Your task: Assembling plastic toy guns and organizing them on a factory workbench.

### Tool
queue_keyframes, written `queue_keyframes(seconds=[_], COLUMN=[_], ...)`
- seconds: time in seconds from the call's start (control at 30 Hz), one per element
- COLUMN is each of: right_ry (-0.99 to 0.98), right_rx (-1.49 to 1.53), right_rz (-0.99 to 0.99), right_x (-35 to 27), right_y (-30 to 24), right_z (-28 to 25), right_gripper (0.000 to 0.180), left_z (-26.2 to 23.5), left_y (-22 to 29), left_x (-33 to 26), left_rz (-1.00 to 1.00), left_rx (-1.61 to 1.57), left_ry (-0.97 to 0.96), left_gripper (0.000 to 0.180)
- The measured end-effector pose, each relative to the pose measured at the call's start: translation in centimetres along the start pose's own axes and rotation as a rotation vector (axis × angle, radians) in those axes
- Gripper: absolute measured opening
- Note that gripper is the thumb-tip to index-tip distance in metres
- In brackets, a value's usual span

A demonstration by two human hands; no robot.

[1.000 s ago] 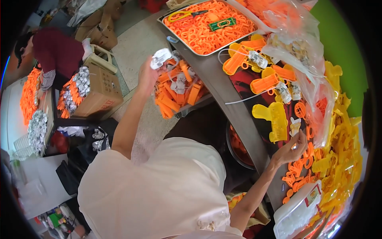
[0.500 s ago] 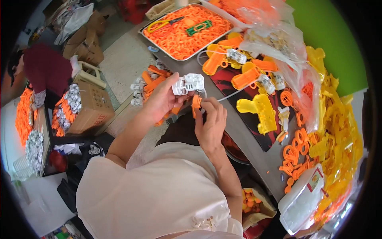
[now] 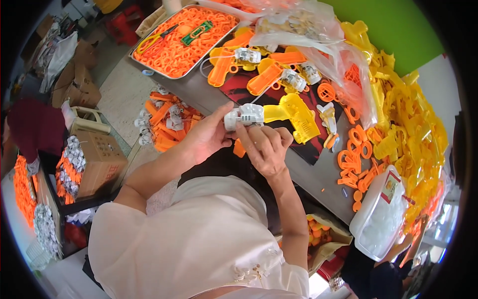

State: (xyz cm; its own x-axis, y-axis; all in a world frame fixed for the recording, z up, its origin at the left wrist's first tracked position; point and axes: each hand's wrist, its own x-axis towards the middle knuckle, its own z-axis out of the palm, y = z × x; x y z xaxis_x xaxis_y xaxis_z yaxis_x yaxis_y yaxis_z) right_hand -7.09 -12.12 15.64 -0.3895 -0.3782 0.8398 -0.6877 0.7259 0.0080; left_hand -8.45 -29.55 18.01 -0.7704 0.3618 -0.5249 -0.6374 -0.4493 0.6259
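My left hand (image 3: 208, 135) grips a white plastic gear-housing piece (image 3: 251, 113) by its round end, thumb on top. My right hand (image 3: 269, 148) is closed against the underside of that piece, its fingertips pressed to it. An orange plastic part (image 3: 239, 148) shows just below, between the hands; how it joins the white piece is hidden. Right behind the white piece lies a yellow toy-gun shell half (image 3: 301, 119) on a dark red-and-black mat (image 3: 309, 153). Farther back are orange-and-yellow toy-gun halves (image 3: 222, 67) with white mechanisms (image 3: 294, 79) set in them.
A metal tray (image 3: 175, 76) of orange rings holds yellow-handled scissors (image 3: 154, 41) and a green part (image 3: 196, 33). Yellow shells (image 3: 418, 134) pile up at right, near a white tub (image 3: 376, 219). Orange-and-white assemblies (image 3: 167, 122) heap at left. Orange loops (image 3: 348, 159) lie on the table.
The view has shifted, so the table things appear farther left. The white piece has turned, and my right hand has come up from the orange part to the white piece's underside.
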Motion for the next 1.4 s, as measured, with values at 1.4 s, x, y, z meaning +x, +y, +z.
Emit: queue_keyframes(seconds=[1.4], right_ry=[-0.462], right_rx=[0.008], right_rz=[0.787], right_x=[-2.9], right_y=[10.6], right_z=[-6.1], right_gripper=[0.009], left_z=[5.9], left_y=[-3.3], left_x=[13.8], left_rz=[1.078], left_rx=[0.990], left_ry=[-0.145], left_gripper=[0.035])
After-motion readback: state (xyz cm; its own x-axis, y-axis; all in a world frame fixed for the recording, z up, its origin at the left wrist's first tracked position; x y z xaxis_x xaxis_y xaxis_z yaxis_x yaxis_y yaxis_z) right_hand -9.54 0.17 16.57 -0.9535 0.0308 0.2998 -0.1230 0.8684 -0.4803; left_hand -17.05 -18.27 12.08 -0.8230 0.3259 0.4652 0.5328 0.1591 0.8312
